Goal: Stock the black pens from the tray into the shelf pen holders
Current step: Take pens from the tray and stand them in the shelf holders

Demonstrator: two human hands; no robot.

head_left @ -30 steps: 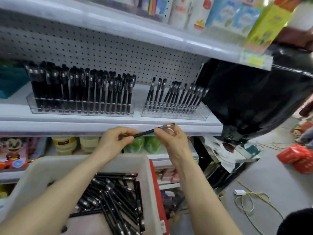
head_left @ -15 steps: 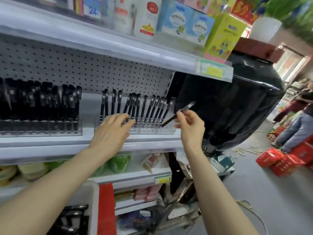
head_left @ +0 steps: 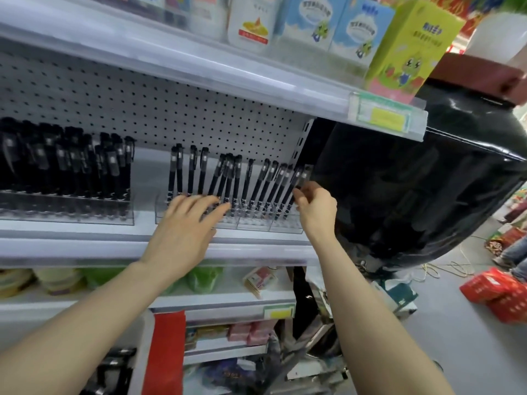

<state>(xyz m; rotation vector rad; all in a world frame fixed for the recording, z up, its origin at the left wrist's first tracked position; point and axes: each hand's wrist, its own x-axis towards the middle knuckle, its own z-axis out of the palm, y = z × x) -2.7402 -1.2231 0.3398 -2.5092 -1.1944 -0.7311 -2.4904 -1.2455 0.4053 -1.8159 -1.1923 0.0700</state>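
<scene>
Your right hand [head_left: 315,208] pinches a black pen [head_left: 300,177], seating it at three o'clock in the pen holder [head_left: 285,228]; your left hand [head_left: 185,223], fingers straight, braces it steady

Pen [head_left: 302,175] below the right hand [head_left: 315,208] pinch: lower barrel lost among neighbours, slot unclear. Left hand [head_left: 185,232] fingertips [head_left: 222,206] blurred. Down-left of the grip, tray [head_left: 141,352] cut by the frame edge.

This is a shop. White shelves [head_left: 85,249] with a pegboard back [head_left: 142,109] carry yellow price labels [head_left: 386,116] on their edges, boxed goods [head_left: 410,47] above, and rows of black pens [head_left: 191,169] in clear holders [head_left: 253,223].
</scene>
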